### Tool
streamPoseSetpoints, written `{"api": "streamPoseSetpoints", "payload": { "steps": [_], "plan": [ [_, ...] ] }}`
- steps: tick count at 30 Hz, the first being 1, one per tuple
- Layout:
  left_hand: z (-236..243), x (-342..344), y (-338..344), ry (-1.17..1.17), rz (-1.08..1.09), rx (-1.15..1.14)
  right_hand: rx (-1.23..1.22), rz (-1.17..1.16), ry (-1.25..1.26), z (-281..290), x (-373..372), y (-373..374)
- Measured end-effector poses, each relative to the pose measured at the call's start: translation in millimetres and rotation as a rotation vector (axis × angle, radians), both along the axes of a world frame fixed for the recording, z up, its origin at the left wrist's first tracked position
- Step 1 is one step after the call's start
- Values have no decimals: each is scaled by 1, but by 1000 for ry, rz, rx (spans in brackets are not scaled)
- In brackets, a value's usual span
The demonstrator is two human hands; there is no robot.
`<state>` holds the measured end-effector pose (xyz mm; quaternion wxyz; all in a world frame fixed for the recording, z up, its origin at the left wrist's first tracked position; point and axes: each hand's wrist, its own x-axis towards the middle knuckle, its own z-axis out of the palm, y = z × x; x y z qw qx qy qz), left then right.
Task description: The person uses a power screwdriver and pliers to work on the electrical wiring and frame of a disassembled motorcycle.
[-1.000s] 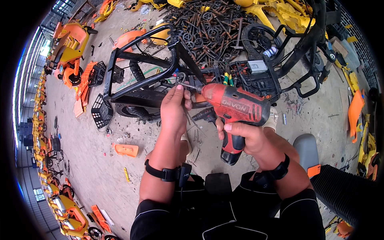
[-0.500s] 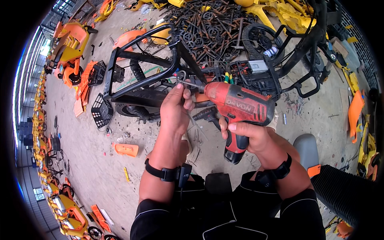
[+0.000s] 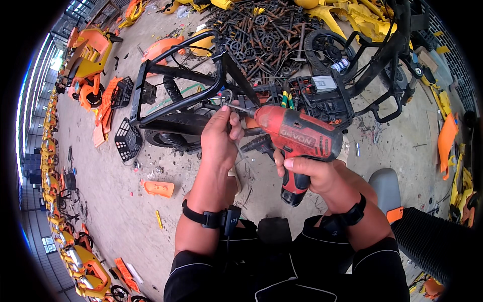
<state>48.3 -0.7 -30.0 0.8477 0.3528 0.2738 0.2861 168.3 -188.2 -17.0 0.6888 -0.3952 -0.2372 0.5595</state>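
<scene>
My right hand [image 3: 314,168] grips a scuffed red-and-black cordless driver [image 3: 302,136], its long bit [image 3: 241,109] pointing left. My left hand [image 3: 219,133] is closed at the bit's tip, thumb against it, on a small piece too hidden to name; a thin grey cable hangs by those fingers. Behind both hands lies a black scooter frame [image 3: 179,120] with shock absorbers, wiring and a battery tray [image 3: 327,108]. A second, dark drill [image 3: 256,145] shows under the red one, partly covered.
A heap of rusty metal parts [image 3: 251,40] lies beyond, near yellow panels [image 3: 367,27] and a wheel [image 3: 327,50]. Orange panels [image 3: 103,110], black baskets [image 3: 127,138] and rows of yellow scooters [image 3: 90,267] line the left. A grey seat [image 3: 385,191] and ribbed black hose [image 3: 417,241] are right.
The red driver and my right hand have shifted slightly to the right since a second ago. My left fingers stay closed at the bit's tip with little movement.
</scene>
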Motion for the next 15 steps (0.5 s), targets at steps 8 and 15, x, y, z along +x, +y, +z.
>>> {"api": "streamPoseSetpoints", "payload": {
  "steps": [8, 15],
  "plan": [
    [-1, -2, 2, 27, 0, 3, 8, -44, 27, -2, 3, 1],
    [-1, 0, 0, 5, 10, 10, -7, 11, -2, 1, 0, -1]
  ]
}}
